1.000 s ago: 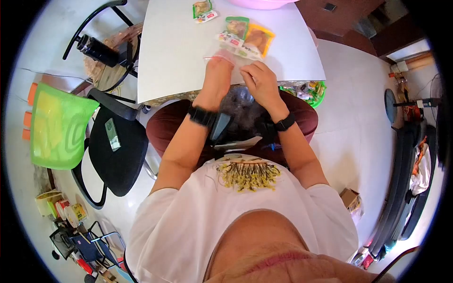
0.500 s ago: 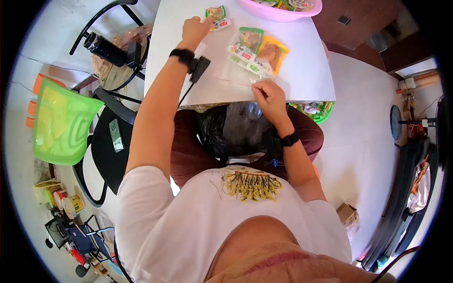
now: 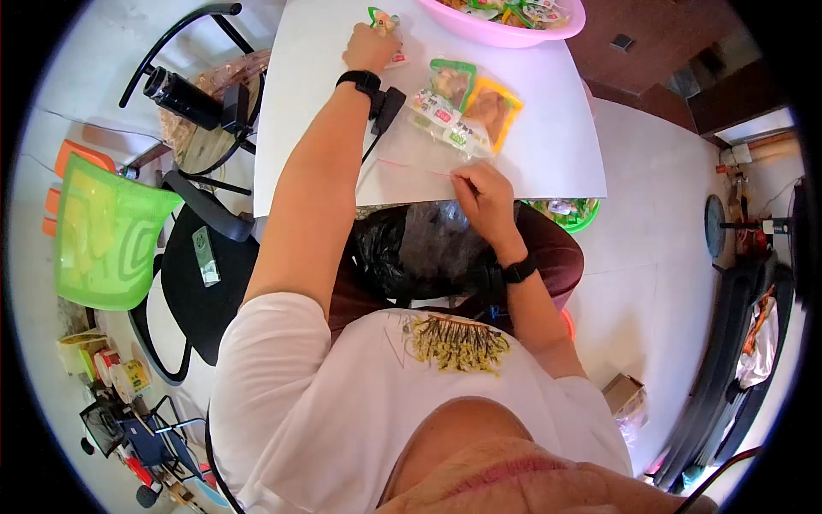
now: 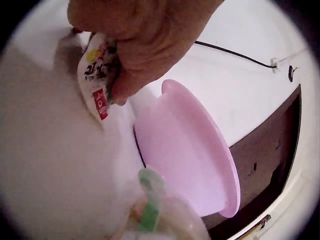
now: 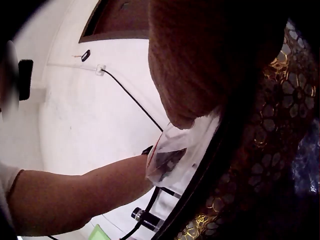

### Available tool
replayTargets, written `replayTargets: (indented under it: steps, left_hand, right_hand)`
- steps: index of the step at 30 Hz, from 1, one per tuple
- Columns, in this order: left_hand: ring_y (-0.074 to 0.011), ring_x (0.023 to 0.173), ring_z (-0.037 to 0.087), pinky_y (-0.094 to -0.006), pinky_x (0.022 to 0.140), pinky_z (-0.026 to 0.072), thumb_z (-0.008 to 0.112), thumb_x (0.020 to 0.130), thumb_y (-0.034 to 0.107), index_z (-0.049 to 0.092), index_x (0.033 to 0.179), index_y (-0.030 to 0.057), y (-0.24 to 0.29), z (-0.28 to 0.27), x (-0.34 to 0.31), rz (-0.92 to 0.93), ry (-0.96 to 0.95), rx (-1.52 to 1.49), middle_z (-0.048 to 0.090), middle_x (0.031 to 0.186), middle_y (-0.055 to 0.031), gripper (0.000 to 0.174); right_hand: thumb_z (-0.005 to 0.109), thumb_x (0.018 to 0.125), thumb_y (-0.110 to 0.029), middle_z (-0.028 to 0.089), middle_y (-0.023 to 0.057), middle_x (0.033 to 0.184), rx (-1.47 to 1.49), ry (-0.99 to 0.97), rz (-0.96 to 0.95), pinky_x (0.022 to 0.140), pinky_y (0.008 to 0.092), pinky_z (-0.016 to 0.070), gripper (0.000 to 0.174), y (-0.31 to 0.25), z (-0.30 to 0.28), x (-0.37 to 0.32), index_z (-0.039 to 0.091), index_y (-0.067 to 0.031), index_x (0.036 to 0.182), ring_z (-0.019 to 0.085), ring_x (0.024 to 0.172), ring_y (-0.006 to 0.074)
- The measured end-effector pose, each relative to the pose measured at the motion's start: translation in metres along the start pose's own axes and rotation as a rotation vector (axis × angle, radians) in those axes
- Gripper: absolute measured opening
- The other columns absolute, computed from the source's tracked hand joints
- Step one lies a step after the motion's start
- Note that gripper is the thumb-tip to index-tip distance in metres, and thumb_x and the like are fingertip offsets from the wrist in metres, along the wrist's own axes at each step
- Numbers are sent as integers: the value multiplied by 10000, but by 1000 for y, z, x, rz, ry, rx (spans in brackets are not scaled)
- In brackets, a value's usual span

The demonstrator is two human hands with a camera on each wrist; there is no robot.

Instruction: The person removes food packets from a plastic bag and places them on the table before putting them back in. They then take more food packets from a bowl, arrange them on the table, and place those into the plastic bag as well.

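At the far left of the table, my left hand [image 3: 371, 49] grips small snack packets; a green-edged packet [image 3: 383, 19] shows past its fingers. In the left wrist view, thumb and fingers pinch a white printed packet [image 4: 97, 75] with a red label. My right hand [image 3: 486, 193] pinches the edge of a clear plastic bag [image 3: 411, 164] with a red line along its mouth, near the table's front edge. Inside the bag lie a green-edged packet [image 3: 451, 80], a yellow-edged packet [image 3: 492, 111] and white printed packets [image 3: 441, 116].
A pink basin [image 3: 505, 34] full of packets stands at the table's back edge. Below the front right edge is a green basket [image 3: 585, 216] with more packets. A black plastic bag [image 3: 424, 253] hangs over the lap. An office chair with a green back [image 3: 111, 231] stands left.
My left hand has left the bag's mouth and reached to the far left, where it now grips the snack packets. My right hand stays at the bag's edge.
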State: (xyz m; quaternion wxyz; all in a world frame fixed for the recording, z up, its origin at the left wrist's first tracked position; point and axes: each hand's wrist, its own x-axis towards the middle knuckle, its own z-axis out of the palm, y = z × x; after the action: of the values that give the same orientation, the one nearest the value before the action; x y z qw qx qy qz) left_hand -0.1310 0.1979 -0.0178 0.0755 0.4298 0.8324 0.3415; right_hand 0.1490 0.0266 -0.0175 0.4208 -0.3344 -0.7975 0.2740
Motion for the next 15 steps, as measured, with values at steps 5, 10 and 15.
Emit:
replayTargets:
  steps: [5,10,15]
  left_hand:
    - [-231,715,645,-336,623,517,760,601,174,551,926,-45,-4,-16,-20,27,130,-366,635,888,-160,444]
    - [-180,739,618,-302,603,509,668,730,30,521,1053,-28,-21,-78,-63,18,-130,-839,623,904,-111,360]
    - [-200,934,592,-315,777,508,498,849,-16,441,1206,-43,-45,-165,-135,104,-507,-1050,570,1091,-129,363]
  right_hand:
    - [617,768,-87,567,103,705,5,18,-12,590,346,447,40,4,2,-2,606,-49,775,565,667,289]
    - [609,786,-142,575,103,719,-26,16,-7,612,357,451,94,8,4,-5,609,-50,772,570,693,289]
    - [600,804,-160,568,105,729,10,-18,61,623,356,447,121,6,0,-6,607,-39,795,564,699,273]
